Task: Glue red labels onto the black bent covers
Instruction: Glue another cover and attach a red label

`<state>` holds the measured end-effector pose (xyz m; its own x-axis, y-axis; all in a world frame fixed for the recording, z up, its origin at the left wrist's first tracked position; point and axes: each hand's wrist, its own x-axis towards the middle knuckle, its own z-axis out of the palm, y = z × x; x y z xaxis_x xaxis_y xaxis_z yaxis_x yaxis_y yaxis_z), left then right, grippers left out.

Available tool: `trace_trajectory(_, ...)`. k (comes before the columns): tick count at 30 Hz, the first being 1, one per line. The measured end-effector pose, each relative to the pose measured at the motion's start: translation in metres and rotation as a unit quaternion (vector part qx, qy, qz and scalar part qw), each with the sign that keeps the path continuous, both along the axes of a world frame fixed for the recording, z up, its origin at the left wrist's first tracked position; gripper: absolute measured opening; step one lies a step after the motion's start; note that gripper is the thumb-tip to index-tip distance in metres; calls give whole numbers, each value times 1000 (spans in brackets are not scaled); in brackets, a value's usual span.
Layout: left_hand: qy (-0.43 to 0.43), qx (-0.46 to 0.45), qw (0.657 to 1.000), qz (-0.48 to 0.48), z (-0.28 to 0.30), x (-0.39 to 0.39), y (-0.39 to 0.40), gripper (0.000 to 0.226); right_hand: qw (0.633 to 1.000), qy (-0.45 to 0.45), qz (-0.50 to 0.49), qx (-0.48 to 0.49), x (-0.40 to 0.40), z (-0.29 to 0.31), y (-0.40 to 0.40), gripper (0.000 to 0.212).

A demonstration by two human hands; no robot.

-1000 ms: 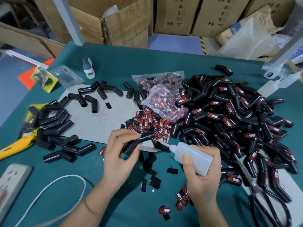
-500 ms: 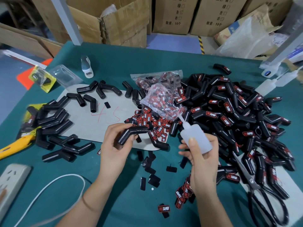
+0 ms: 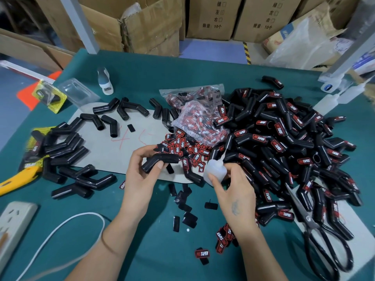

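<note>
Left hand (image 3: 142, 175) grips 1 bare bent cover (image 3: 160, 161) over the counter (image 3: 142, 250). Right hand (image 3: 233, 191) clenched round the glue bottle (image 3: 215, 170), nozzle up. Labelled pile (image 3: 284, 142) on the right looks much bigger than the unlabelled lot (image 3: 67, 157) on the left; loose red labels (image 3: 188, 151) between. Probably well past halfway.

The red labels (image 3: 178, 146) heaped on the table read "TAPER" in white, as do those already on the black bent covers (image 3: 280, 142) in the right-hand pile. The cardboard boxes (image 3: 215, 15) behind carry printed Chinese characters, among them "左", "右" and "数量: 10个". Red handwriting on the grey mat (image 3: 121, 151) cannot be read surely.
</note>
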<state>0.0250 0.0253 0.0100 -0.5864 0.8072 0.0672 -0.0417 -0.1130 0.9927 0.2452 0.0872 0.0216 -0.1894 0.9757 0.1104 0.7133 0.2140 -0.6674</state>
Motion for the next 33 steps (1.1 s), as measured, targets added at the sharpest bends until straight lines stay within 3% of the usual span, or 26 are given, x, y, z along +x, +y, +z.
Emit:
trace_trajectory(3, -3, 3, 1000, -15, 0, 1, -1, 38, 997, -68, 17, 30, 0, -3, -1, 24)
trace_trajectory(11, -60, 21, 997, -46, -1, 4, 1, 40, 991, -121, 14, 52, -1, 0, -1, 29)
trace_trajectory(17, -81, 17, 995, -48, -2, 4, 2, 38, 996, -88, 27, 7, 18, 17, -4, 38)
trace_trajectory(20, -90, 15, 995, -43, -2, 5, 3, 37, 1000, -5, 14, 23, 27, 29, -7, 23)
trace_trajectory(22, -94, 14, 995, -38, -2, 5, 3, 38, 996, 30, 82, 13, 22, 34, -15, 10)
trace_trajectory(25, -98, 14, 995, -24, -3, 4, 2, 45, 982, -31, 180, 39, 2, 28, -32, 8)
trace_trajectory(29, -104, 18, 994, -27, -4, 1, 2, 45, 967, -153, 181, 98, -18, 18, -38, 25)
trace_trajectory(33, -118, 21, 992, -34, -3, 0, 2, 43, 966, -166, 188, 57, -6, 22, -31, 9)
